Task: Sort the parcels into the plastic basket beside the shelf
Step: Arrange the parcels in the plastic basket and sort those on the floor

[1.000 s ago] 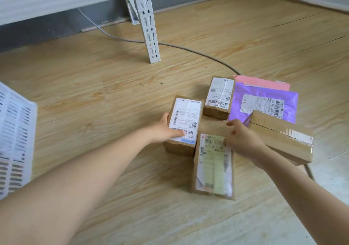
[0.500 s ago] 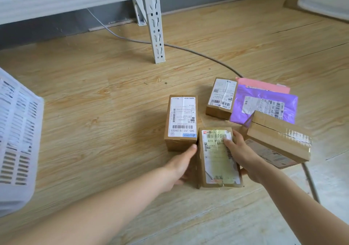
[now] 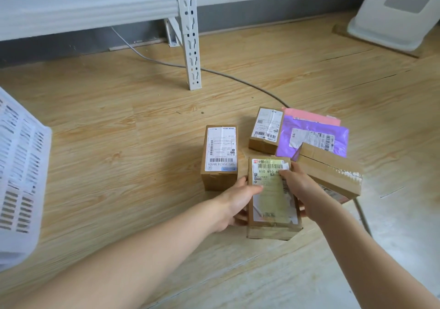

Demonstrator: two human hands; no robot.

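**Head view: two hands lift one box out of six parcels on the floor**

Head camera looks down at a wooden floor (image 3: 119, 156). Six parcels lie in a loose cluster. Four are cardboard boxes: the held box (image 3: 273, 196), a labelled box (image 3: 220, 156) just left of it, a small box (image 3: 265, 130) behind it, and a taped box (image 3: 329, 171) to the right, tilted on top of other parcels. Two are flat mailers, a purple bag (image 3: 312, 134) lying over a pink envelope (image 3: 309, 115).

Left hand (image 3: 238, 201) grips the held box's left side, thumb curled over the top edge and fingers underneath. Right hand (image 3: 302, 189) grips the right side, fingertips pressed onto the yellowish label. Its near end looks raised off the floor.

One white slotted basket (image 3: 21, 173) stands at the far left, well apart from the parcels. One white shelf post (image 3: 190, 34) stands behind, with a grey cable (image 3: 228, 75) running past its foot.

Compared with half a second ago, the left hand has closed onto the box instead of lying flat beside it, and the box sits nearer the camera.
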